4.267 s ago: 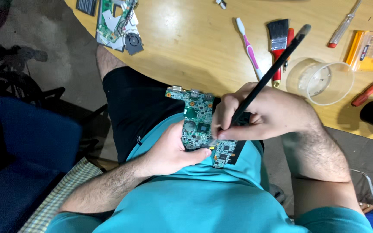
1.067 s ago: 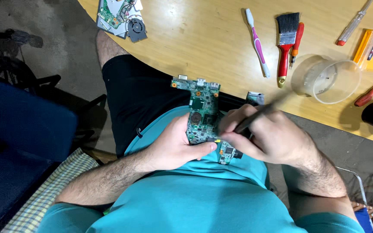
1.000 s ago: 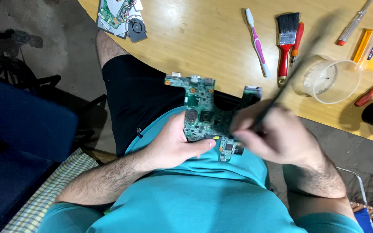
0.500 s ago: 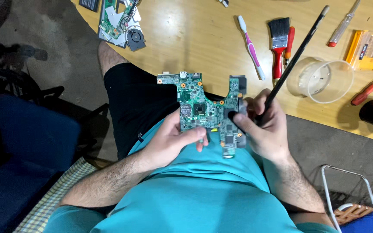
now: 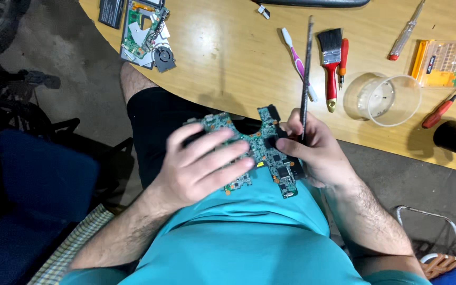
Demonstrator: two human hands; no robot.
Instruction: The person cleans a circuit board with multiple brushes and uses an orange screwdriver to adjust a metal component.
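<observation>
The left hand (image 5: 199, 169) has moved flat over the circuit board (image 5: 262, 150) (previously gripped beneath), the right hand (image 5: 312, 153) grasps a black brush (image 5: 306, 79), near the wooden table (image 5: 228, 58).

Bare wooden tabletop (image 5: 228, 58) lies open just beyond the lap, hemmed on the right by toothbrush (image 5: 297, 62), paintbrush (image 5: 332, 63) and clear plastic cup (image 5: 382, 98), on the left by dismantled electronics (image 5: 146, 32).

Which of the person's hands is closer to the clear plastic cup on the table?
The right hand. It grips a thin black tool at the circuit board's right edge, just below-left of the clear cup. The left hand lies flat on the board, farther left.
</observation>
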